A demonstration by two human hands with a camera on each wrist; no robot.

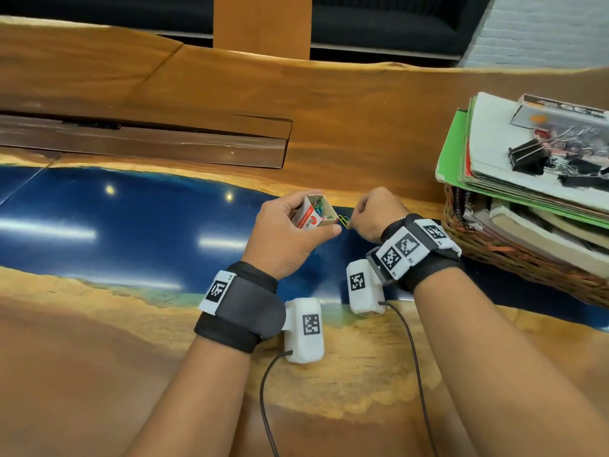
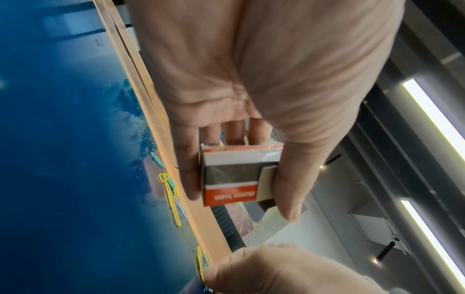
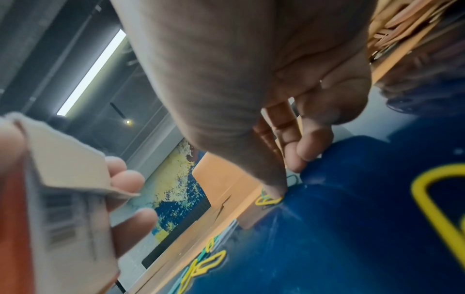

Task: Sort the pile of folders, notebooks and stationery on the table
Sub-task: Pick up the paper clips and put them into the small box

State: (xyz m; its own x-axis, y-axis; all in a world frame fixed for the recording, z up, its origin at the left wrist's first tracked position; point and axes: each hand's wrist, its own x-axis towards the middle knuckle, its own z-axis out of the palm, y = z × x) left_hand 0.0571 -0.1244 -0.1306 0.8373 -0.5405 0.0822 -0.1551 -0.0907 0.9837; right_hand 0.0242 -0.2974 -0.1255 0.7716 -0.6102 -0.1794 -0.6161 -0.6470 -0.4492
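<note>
Both hands work over the blue table: I grip the opened paperclip box in my left hand, above the surface, while my right hand pinches a yellow paperclip just beside its mouth.

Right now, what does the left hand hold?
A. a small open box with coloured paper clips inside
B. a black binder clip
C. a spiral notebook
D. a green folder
A: the left hand grips a small red and white box, open at the top with coloured paper clips inside, while the right hand pinches a yellow paper clip beside it.
</note>
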